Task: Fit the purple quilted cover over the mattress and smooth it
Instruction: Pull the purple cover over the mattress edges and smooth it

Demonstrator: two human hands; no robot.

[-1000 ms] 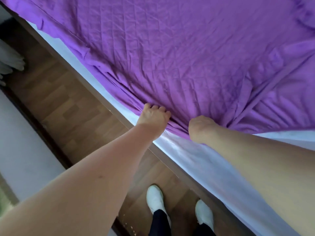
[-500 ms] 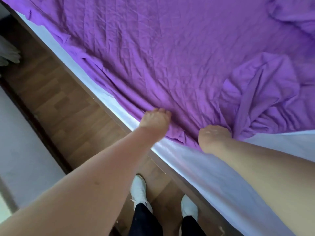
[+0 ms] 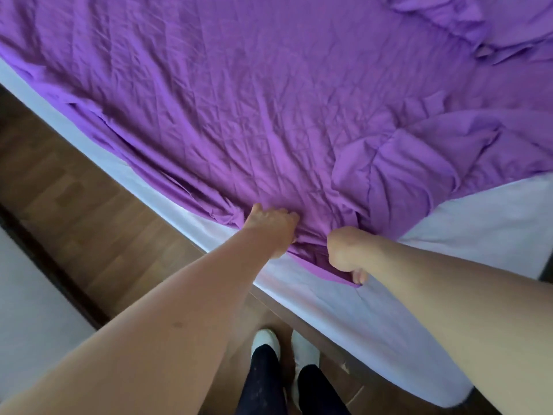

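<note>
Wooden floor (image 3: 89, 211) runs down the left of the frame, and our white shoes (image 3: 266, 342) stand at bottom centre. The purple quilted cover (image 3: 239, 115) fills the upper frame and is rumpled at right; the white mattress (image 3: 478, 229) lies bare at lower right. At centre our left hand (image 3: 270, 226) and right hand (image 3: 344, 250) each grip the cover's bunched edge, fingers curled into the cloth. Our forearms hide part of the mattress side.
</note>
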